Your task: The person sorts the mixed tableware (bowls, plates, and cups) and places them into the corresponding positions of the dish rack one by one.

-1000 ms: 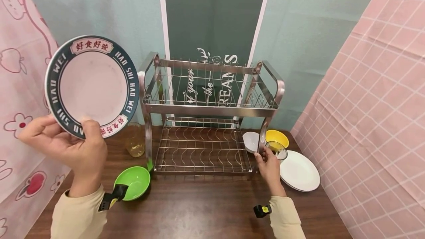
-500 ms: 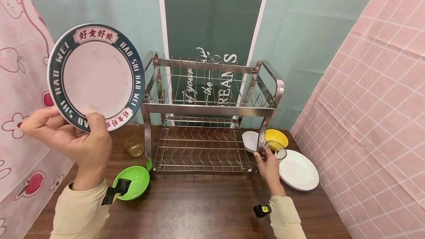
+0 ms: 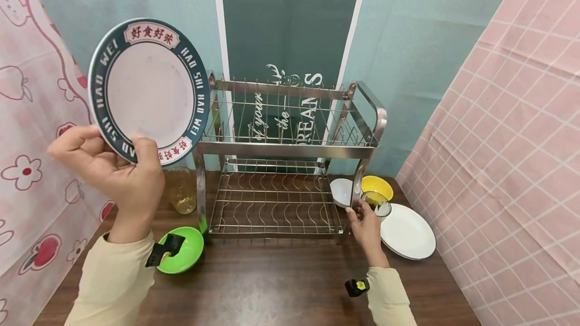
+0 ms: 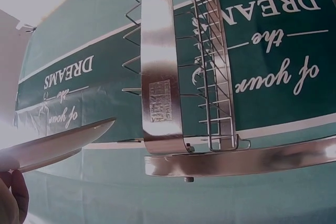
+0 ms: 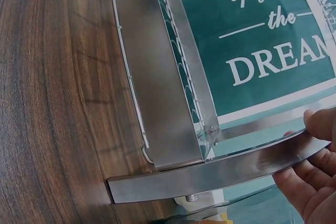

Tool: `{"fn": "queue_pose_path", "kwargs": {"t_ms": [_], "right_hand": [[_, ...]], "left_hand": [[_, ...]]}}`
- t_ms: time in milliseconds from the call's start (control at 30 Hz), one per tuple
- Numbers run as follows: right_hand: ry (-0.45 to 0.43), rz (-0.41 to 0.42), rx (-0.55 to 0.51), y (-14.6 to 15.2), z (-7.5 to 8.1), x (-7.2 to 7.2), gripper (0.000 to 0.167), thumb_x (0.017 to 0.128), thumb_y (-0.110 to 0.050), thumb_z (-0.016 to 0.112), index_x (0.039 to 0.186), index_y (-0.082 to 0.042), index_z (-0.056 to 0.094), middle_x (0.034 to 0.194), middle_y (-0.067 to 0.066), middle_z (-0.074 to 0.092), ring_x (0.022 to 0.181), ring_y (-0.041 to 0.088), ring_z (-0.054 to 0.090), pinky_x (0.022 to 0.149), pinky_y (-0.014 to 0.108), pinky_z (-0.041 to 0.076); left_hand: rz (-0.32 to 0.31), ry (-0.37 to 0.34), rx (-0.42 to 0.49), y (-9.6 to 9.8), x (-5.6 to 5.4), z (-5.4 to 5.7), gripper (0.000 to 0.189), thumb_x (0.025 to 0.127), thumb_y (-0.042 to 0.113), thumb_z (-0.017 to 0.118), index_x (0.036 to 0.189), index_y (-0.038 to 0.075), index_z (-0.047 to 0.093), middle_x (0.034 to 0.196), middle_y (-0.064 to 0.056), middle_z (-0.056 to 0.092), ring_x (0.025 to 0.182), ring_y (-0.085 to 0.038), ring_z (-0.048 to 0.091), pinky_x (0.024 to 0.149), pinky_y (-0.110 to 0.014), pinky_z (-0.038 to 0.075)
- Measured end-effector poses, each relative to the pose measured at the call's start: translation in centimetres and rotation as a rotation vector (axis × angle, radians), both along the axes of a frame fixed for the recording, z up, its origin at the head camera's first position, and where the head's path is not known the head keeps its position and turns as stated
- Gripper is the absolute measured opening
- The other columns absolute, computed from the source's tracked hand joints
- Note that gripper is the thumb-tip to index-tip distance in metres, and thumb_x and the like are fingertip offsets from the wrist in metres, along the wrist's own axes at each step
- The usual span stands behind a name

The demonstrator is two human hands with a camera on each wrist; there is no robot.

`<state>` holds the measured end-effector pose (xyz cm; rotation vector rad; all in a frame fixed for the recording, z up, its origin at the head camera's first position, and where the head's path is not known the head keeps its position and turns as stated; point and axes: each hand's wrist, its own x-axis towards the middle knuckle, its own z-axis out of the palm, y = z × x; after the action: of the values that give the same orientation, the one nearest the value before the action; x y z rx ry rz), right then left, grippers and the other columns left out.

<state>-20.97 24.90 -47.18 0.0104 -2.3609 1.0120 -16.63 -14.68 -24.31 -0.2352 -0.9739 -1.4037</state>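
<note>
A plate (image 3: 151, 92) with a dark teal rim and red lettering is held up by my left hand (image 3: 122, 170), thumb on its front face and fingers behind. It overlaps the upper left corner of the two-tier metal dish rack (image 3: 290, 151) in the head view. From the left wrist view the plate (image 4: 63, 145) appears edge-on, apart from the rack's side bar (image 4: 160, 66). My right hand (image 3: 368, 228) grips the rack's right front leg (image 5: 236, 169) between thumb and fingers. Both wire tiers hold no dishes.
A green bowl (image 3: 190, 250) and a yellowish clear glass (image 3: 183, 197) stand left of the rack. To the right are a white bowl (image 3: 341, 191), a yellow bowl (image 3: 378, 186), a dark clear glass (image 3: 382, 208) and a large white plate (image 3: 410, 233). Curtains hang around the table.
My left hand has raised the plate and carried it to the right, toward the rack's upper left corner. My right hand stays on the rack's leg.
</note>
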Motion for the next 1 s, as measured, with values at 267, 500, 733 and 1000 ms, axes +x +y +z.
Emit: {"fn": "queue_pose_path", "kwargs": {"t_ms": [267,500,733,1000], "right_hand": [[0.001,-0.011,-0.003,-0.2,-0.4,0.1,0.029,0.081,-0.002,0.07,0.106,0.009,0.059,0.082,0.022,0.064,0.07,0.032,0.06,0.064,0.046,0.047],[-0.011,-0.007,-0.021,-0.3,-0.2,0.1,0.027,0.082,-0.002,0.069,0.105,0.009,0.059,0.082,0.021,0.065,0.07,0.029,0.059,0.063,0.044,0.047],[0.002,-0.002,-0.016,-0.3,-0.1,0.1,0.025,0.082,-0.001,0.069,0.103,0.008,0.059,0.081,0.021,0.065,0.07,0.029,0.059,0.063,0.043,0.048],[-0.006,-0.005,-0.016,-0.1,-0.1,0.2,0.029,0.083,-0.002,0.068,0.106,0.011,0.058,0.088,0.027,0.063,0.077,0.037,0.062,0.067,0.049,0.05]], "left_hand": [[-0.037,-0.014,-0.044,0.2,-0.7,0.3,0.031,0.07,-0.014,0.05,0.092,-0.002,0.032,0.067,-0.008,0.039,0.048,-0.014,0.042,0.049,-0.015,0.035],[0.045,-0.147,-0.125,0.3,-1.4,0.2,0.028,0.075,-0.01,0.052,0.095,0.002,0.036,0.069,-0.002,0.041,0.051,-0.008,0.037,0.049,-0.011,0.029],[0.082,-0.199,-0.193,0.5,-2.1,0.0,0.028,0.078,-0.008,0.052,0.098,0.007,0.039,0.069,0.005,0.041,0.057,-0.01,0.039,0.053,-0.015,0.031],[0.099,-0.234,-0.248,0.7,-3.0,-0.5,0.031,0.077,-0.01,0.05,0.099,0.01,0.04,0.07,0.009,0.038,0.061,-0.008,0.037,0.055,-0.019,0.029]]}}
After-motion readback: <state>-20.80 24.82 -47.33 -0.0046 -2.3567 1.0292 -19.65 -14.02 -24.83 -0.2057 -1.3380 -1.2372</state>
